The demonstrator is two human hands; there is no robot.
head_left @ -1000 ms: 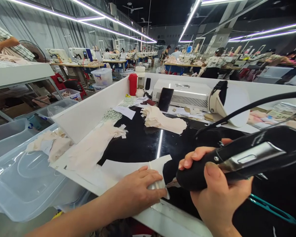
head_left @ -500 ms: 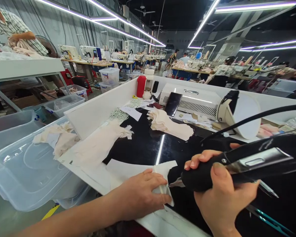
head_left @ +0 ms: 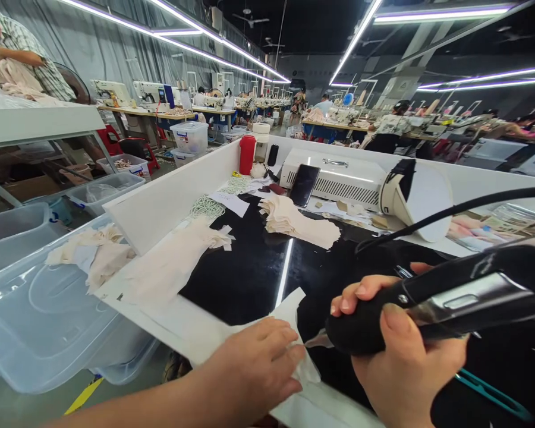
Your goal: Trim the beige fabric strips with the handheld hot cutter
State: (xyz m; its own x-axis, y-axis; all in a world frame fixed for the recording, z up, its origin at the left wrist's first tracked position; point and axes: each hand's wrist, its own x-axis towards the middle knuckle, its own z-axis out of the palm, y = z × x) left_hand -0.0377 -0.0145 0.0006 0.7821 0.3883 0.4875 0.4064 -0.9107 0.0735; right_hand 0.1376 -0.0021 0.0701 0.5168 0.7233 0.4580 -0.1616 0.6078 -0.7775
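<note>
My right hand (head_left: 405,351) is wrapped around a black corded power tool (head_left: 455,297) with a silver panel on its side. Its thin metal tip (head_left: 318,340) points left, close to the edge of a piece of white fabric (head_left: 289,309). My left hand (head_left: 258,362) has its fingers bent over that fabric and grips it at the table's front edge. The fabric's far corner sticks up, and part of it is hidden under my hand. Whether the tip touches the fabric, I cannot tell.
On the black tabletop (head_left: 245,267) lie stacked cream fabric pieces (head_left: 298,221) and a cream fabric pile (head_left: 169,261). A phone (head_left: 304,184) leans on a white vented box (head_left: 334,175). Teal tweezers (head_left: 494,395) lie at right. Plastic bins (head_left: 49,309) stand left; a person (head_left: 18,59) is beyond.
My left hand has shifted slightly left and down, closing more on the fabric. The fabric has bunched and skewed, its corner now raised. The tool stays nearly in place; the view has turned slightly.
</note>
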